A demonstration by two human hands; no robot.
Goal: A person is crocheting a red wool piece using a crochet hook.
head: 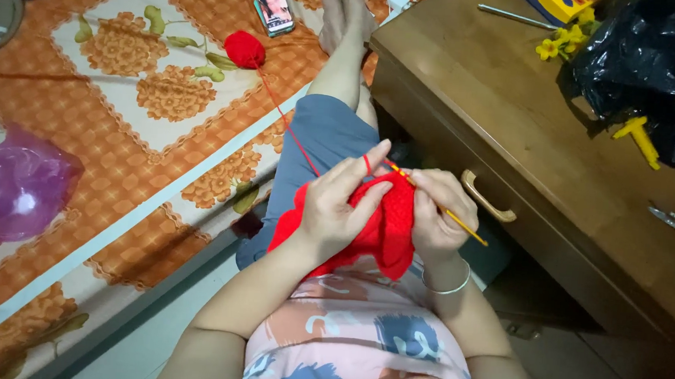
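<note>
My left hand (339,205) grips a piece of red crochet fabric (387,234) over my lap, with the red strand looped round its raised forefinger. My right hand (436,214) pinches a thin yellow crochet hook (462,224) whose tip lies at the fabric's top edge. The strand runs up and left to a red yarn ball (245,49) lying on the orange floral bedsheet (103,141).
A brown wooden drawer cabinet (531,140) stands close on the right, bearing a black plastic bag (662,70), yellow flowers and small tools. A phone (272,1) lies near my foot. A purple plastic bag (13,187) sits at the left.
</note>
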